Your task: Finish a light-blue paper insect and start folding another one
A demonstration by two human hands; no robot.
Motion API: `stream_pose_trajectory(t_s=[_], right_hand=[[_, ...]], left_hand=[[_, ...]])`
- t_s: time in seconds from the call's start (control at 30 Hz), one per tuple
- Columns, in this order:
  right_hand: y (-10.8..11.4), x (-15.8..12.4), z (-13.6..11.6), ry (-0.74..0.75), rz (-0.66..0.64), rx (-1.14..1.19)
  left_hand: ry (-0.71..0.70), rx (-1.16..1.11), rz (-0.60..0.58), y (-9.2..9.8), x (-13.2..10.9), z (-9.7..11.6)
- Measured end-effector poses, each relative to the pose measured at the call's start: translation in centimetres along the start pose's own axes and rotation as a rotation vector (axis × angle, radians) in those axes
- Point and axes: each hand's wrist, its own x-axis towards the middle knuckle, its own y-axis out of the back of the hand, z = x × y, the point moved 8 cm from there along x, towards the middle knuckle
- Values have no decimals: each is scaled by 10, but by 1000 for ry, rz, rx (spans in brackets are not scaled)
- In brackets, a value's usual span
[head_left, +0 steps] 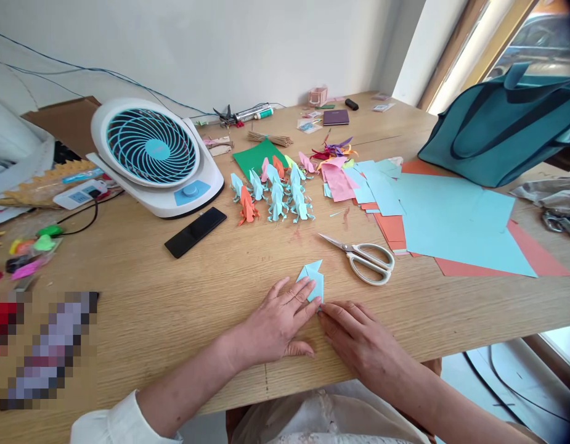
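Note:
A small folded piece of light blue paper [316, 282] lies on the wooden table in front of me, with a pointed flap at its top. My left hand [282, 314] rests flat over its left and lower part, fingers spread and pressing it down. At the lower right corner of the paper, my right hand [358, 333] has its fingers drawn together, pinching the edge. The fingers of both hands hide that corner in part. Just beyond, to the right, lie white-handled scissors [365, 256], their blades pointing left.
Several folded paper figures [276, 200] stand in rows at the middle. Light blue sheets [455, 222] and orange sheets are stacked at right, near a teal bag [501, 132]. A white fan [158, 151] and a black phone [195, 232] sit at left.

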Motion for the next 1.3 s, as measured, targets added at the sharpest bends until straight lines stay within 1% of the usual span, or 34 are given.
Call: stream_pose_trajectory(t_s=[0.07, 0.17, 0.37, 0.5, 0.77, 0.9, 0.97, 1.1, 1.3], right_hand=[[-1, -1, 1, -9, -9, 14], [0, -2, 3, -36, -7, 40], [5, 1, 1, -52, 45, 66], [7, 3, 2, -81, 86, 102], [22, 6, -7, -128, 167, 100], [18, 5, -10, -144, 216, 45], [13, 4, -10, -148, 206, 26], [6, 3, -10, -146, 164, -9], [10, -1, -8, -145, 151, -25]], left_hand=[[-19, -10, 7, -1, 1, -2], [-10, -26, 11, -1, 2, -3], [18, -37, -5, -3, 1, -3], [15, -34, 26, -1, 2, -4], [31, 7, 27, -1, -6, 6], [46, 25, -1, -2, -8, 9], [64, 34, -14, -1, -8, 8], [92, 8, -1, 6, -3, 6], [118, -93, 72, 22, 10, -9]])
